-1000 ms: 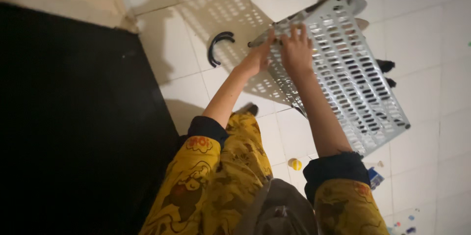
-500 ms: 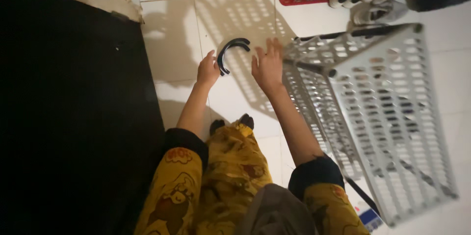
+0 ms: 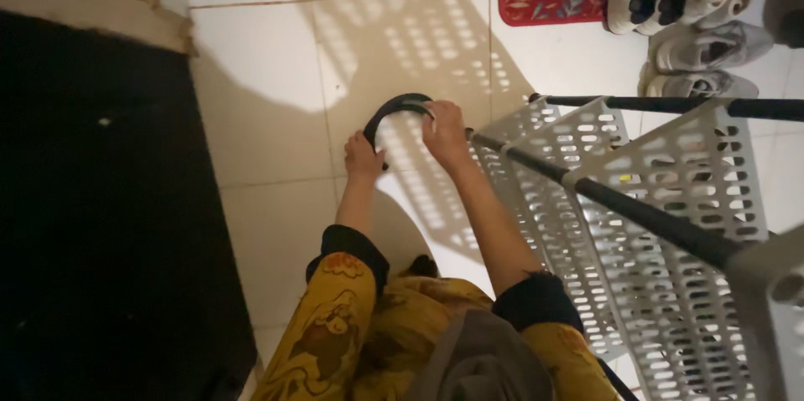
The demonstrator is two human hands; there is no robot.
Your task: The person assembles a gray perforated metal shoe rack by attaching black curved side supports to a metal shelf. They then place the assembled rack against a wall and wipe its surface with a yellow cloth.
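I see the curved black handle (image 3: 394,110) on the floor tiles (image 3: 268,141), arched left to right. My left hand (image 3: 363,156) grips its left end, right hand (image 3: 444,129) its right; both fingers closed.

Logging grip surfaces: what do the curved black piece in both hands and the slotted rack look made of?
Curved black piece: looks like moulded plastic, smooth with a slight sheen; could be coated metal. The left hand and right hand each grip one end.
Slotted rack: pale grey panels with regular moulded slots, matte, likely plastic. Its dark rods have a gloss suggesting painted metal tube, not certain.
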